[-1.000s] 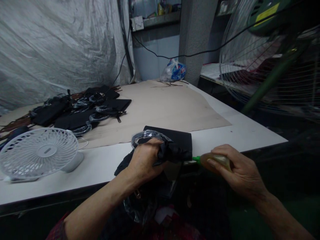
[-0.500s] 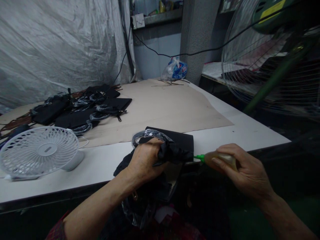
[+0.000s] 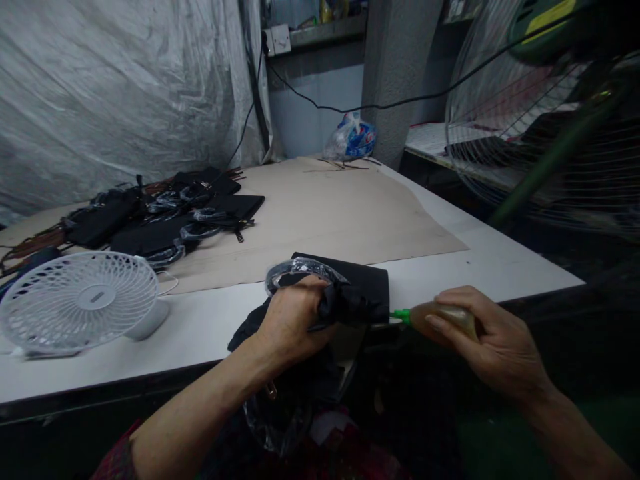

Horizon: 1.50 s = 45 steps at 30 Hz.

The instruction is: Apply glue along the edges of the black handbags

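At the table's front edge lies a black bag (image 3: 367, 280) with a plastic-wrapped handle (image 3: 300, 268); part of it hangs over the edge. My left hand (image 3: 295, 317) is closed on gathered black fabric of the bag. In my right hand (image 3: 495, 340) is a squeeze bottle (image 3: 440, 321) of amber liquid, fingers wrapped round it. Its green nozzle (image 3: 401, 315) points left, its thin tip right at the bag's right edge. Whether the tip touches the fabric I cannot tell. Below the table edge hangs another plastic-wrapped handle (image 3: 275, 420).
A white desk fan (image 3: 95, 297) stands at the left front. Several black bags (image 3: 165, 230) are heaped behind it on brown paper (image 3: 320, 213). A large caged fan (image 3: 540, 147) is at the right, and a cable (image 3: 345, 110) crosses the back. A knotted plastic bag (image 3: 353, 137) sits at the far end.
Almost nothing differs. Both hands, the bag and the bottle keep their places, with only a very slight shift of the whole view.
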Each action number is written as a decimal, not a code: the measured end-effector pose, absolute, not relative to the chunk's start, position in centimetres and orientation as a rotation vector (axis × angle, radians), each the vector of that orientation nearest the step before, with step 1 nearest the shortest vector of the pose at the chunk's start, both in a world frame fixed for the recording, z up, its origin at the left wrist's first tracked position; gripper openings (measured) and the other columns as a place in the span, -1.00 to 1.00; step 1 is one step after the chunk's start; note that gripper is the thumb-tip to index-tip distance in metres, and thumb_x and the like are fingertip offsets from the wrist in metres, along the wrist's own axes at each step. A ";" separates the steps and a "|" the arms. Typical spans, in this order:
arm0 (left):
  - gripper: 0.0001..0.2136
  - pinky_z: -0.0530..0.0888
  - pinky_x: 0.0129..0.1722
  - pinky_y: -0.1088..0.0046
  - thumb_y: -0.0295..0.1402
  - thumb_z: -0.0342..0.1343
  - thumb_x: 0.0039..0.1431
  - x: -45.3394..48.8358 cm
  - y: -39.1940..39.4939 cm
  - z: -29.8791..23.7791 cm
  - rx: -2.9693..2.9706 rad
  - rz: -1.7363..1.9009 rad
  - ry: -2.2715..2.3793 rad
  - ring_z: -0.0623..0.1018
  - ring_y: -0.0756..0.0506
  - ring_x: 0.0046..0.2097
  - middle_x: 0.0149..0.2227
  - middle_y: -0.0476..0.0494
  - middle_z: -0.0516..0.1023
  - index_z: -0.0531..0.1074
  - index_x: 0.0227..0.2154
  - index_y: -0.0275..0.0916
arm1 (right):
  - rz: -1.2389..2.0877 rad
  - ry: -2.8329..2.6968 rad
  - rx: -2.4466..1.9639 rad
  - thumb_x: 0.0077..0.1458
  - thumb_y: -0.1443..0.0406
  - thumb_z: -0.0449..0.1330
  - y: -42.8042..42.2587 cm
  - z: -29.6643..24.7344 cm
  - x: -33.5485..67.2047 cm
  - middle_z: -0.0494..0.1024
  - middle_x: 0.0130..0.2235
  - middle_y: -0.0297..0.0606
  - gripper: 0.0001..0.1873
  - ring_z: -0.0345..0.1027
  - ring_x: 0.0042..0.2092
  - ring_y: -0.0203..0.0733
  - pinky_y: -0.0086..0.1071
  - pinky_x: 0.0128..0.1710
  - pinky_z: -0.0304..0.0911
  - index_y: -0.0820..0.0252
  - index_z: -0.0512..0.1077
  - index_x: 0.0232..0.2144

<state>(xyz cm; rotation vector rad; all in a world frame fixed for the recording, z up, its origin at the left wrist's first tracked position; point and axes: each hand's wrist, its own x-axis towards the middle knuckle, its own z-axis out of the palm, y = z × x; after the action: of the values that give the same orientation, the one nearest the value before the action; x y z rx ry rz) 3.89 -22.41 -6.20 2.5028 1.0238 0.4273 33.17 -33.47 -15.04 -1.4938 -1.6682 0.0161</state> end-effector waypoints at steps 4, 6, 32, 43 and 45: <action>-0.93 0.47 -0.27 0.28 -0.37 0.14 -0.04 3.9 -22.4 -6.2 2.500 0.423 1.032 0.49 -0.12 -0.33 -0.43 -0.06 0.44 0.46 -0.44 -0.19 | 0.005 -1.594 -1.553 0.26 0.10 0.27 -33.4 -15.4 33.1 0.60 -0.21 -0.28 -0.80 0.54 -0.26 -0.06 -0.20 -0.27 0.45 0.04 0.47 -0.15; -0.92 0.48 -0.26 0.28 -0.36 0.15 -0.03 3.9 -22.4 -6.2 2.503 0.410 1.033 0.50 -0.13 -0.32 -0.42 -0.07 0.45 0.47 -0.42 -0.20 | -0.002 -1.569 -1.553 0.26 0.09 0.27 -33.6 -15.3 32.9 0.61 -0.19 -0.28 -0.79 0.55 -0.24 -0.05 -0.20 -0.26 0.46 0.02 0.47 -0.14; -0.80 0.54 -0.25 0.24 -0.38 0.16 -0.05 4.0 -23.3 -7.0 2.548 0.437 1.048 0.57 -0.19 -0.29 -0.38 -0.15 0.54 0.54 -0.31 -0.23 | 0.071 -1.709 -1.471 0.30 0.09 0.24 -36.7 -14.0 31.2 0.62 -0.15 -0.26 -0.82 0.59 -0.22 -0.02 -0.20 -0.26 0.55 -0.06 0.48 -0.09; -0.81 0.55 -0.25 0.22 -0.34 0.15 0.01 4.0 -23.6 -7.3 2.556 0.431 1.062 0.61 -0.22 -0.27 -0.38 -0.18 0.57 0.56 -0.30 -0.23 | 0.050 -1.769 -1.453 0.31 0.12 0.23 -36.8 -12.9 30.2 0.59 -0.17 -0.26 -0.83 0.56 -0.26 -0.04 -0.21 -0.32 0.52 -0.07 0.44 -0.07; -0.82 0.55 -0.26 0.23 -0.35 0.15 0.01 4.0 -23.7 -7.2 2.559 0.420 1.067 0.61 -0.22 -0.27 -0.39 -0.18 0.57 0.56 -0.31 -0.23 | 0.127 -1.782 -1.443 0.32 0.11 0.22 -36.9 -12.7 30.1 0.59 -0.18 -0.26 -0.84 0.56 -0.27 -0.04 -0.23 -0.37 0.50 -0.09 0.44 -0.08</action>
<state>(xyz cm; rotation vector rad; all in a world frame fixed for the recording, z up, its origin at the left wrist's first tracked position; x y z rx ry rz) 4.02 -23.68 -7.21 2.5590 1.0670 0.4203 30.10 -36.93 -12.67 -1.4431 -1.7817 0.1272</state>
